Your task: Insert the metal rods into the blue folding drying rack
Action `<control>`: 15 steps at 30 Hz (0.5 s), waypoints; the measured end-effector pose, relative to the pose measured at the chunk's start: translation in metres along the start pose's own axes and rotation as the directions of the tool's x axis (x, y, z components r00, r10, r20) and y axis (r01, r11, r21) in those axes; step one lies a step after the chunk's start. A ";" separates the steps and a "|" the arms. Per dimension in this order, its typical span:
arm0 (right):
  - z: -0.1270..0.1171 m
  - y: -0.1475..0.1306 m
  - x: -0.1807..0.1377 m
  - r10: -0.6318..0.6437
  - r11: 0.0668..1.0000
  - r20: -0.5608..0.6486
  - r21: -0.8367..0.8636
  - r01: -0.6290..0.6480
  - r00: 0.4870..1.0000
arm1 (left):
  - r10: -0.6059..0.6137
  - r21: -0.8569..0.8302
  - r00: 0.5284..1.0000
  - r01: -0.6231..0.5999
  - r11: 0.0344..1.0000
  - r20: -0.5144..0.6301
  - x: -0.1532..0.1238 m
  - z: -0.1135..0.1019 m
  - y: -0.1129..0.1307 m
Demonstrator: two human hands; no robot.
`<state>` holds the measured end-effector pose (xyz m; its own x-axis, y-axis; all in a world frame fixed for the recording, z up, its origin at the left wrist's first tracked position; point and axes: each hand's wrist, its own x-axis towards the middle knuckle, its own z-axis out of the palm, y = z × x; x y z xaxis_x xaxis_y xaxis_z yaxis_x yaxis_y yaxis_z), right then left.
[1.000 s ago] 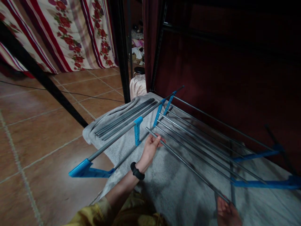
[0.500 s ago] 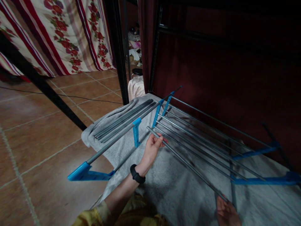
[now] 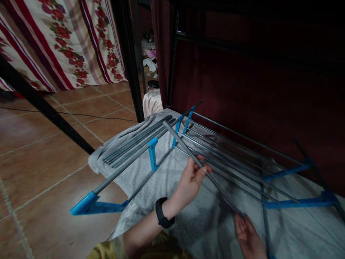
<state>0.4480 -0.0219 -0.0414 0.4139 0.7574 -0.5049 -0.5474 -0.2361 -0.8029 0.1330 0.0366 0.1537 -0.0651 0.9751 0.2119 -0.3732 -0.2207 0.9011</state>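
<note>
My left hand (image 3: 190, 181), a black band on its wrist, is closed around a long grey metal rod (image 3: 179, 139) near its middle. My right hand (image 3: 249, 239) sits at the bottom edge with its fingers pinched on the rod's near end. The rod slants over a grey-and-blue drying rack (image 3: 231, 158) that lies flat on a grey towel (image 3: 199, 219). The rod's far end rises above the rack's blue side bracket (image 3: 152, 154).
A bundle of loose grey rods (image 3: 134, 141) lies on the towel's left part. A blue foot piece (image 3: 86, 205) rests on the brown tiled floor. A black post (image 3: 129, 61) and a dark red fabric wall (image 3: 256, 82) stand behind. A floral curtain (image 3: 61, 39) hangs at back left.
Both hands have lifted the rod and swung it. My left hand slid from the rod's far end to its middle, and the far end now points up over the rack.
</note>
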 end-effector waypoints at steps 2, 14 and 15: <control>0.015 0.004 -0.011 0.057 0.998 0.000 0.031 -0.057 0.998 | -0.005 0.024 0.999 0.004 1.000 0.040 -0.004 0.008 -0.003; 0.100 0.034 -0.082 0.271 0.956 0.348 -0.205 -0.209 0.898 | -0.096 0.371 0.981 0.028 0.928 0.166 -0.019 0.018 -0.044; 0.104 0.034 -0.084 0.284 0.951 0.363 -0.223 -0.214 0.888 | -0.095 0.398 0.978 0.012 0.917 0.188 -0.019 0.018 -0.042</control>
<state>0.3189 -0.0300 0.0064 -0.0520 0.8257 -0.5617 -0.4471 -0.5222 -0.7263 0.1663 0.0268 0.1181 0.1460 0.9703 0.1928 0.0253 -0.1985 0.9798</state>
